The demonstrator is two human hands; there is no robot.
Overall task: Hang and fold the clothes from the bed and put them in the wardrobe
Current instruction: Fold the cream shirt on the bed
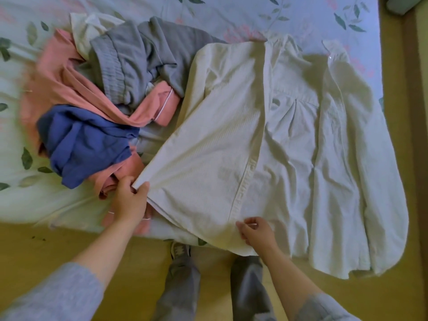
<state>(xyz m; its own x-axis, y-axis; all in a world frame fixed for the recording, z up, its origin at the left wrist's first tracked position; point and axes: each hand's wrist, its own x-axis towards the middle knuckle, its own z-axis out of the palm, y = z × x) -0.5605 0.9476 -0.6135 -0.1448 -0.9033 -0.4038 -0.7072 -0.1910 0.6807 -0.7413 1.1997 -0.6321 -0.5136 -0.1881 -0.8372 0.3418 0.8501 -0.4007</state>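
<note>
Pinched the near-left corner of the front panel of the white shirt between thumb and fingers of the left hand, drawing that panel taut from the grip up and rightward to the far shoulder. Seemed to nip the near end of the button band with the curled fingers of the right hand, to the right of the left one along the hem. Found the shirt spread on the bed, long axis near to far: collar far, hem near and drooping over the near edge. Judged both hands about equally close to the hem, so well placed for squaring the front before hanging. Looked creamy white, finely ribbed, creased. Noted a heap of grey, pink and blue clothes touching its left side.
</note>
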